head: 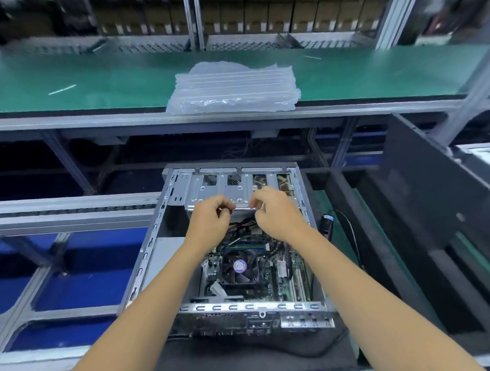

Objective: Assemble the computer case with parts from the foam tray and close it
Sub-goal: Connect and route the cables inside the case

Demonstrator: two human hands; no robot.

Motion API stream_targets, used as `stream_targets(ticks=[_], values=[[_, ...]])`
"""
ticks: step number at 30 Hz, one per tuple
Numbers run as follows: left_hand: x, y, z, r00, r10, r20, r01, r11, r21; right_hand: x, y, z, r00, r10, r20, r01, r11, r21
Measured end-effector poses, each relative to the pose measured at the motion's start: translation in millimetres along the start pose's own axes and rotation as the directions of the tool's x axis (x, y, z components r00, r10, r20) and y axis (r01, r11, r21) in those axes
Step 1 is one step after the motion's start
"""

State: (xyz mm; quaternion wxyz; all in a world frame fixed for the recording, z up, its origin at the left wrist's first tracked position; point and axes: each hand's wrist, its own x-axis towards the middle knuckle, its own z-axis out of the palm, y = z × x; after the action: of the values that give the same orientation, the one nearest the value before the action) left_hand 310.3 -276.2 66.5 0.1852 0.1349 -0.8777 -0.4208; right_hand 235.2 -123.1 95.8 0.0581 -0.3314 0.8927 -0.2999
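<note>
Head view: computer case [164, 227] lies open on its side at centre frame, assembly under way, lid not yet on.

Both hands work at the near edge of the drive cage [224, 190], toward 12 o'clock inside the case: the left hand [209, 220] has its fingers curled, pinching something small and hard to identify, while the right hand [276, 211] is curled too, fingertips at the cage edge, though what it holds I cannot tell. Motherboard [279, 272], CPU fan [238, 266] and cables [245, 227] already sit inside. A dark panel [433, 175] leaning at 2 o'clock is probably the side cover, so closing remains. Clear plastic packaging [233, 87] lies on the green bench [75, 76] at 12 o'clock; no foam tray is plainly visible.
</note>
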Motion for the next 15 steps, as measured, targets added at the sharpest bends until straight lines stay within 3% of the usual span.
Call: stream_targets(ticks=[7, 15], values=[[-3, -1, 10, 1.0, 0.019, 0.019, -0.018, 0.999, -0.029, -13, 12, 3, 0.997, 0.043, -0.067, -0.039, 0.997, 0.063], [1, 8, 8, 0.996, 0.068, 0.058, -0.064, 0.996, -0.07, -11, -3, 2, 0.996, 0.008, -0.094, -0.007, 1.0, 0.009]])
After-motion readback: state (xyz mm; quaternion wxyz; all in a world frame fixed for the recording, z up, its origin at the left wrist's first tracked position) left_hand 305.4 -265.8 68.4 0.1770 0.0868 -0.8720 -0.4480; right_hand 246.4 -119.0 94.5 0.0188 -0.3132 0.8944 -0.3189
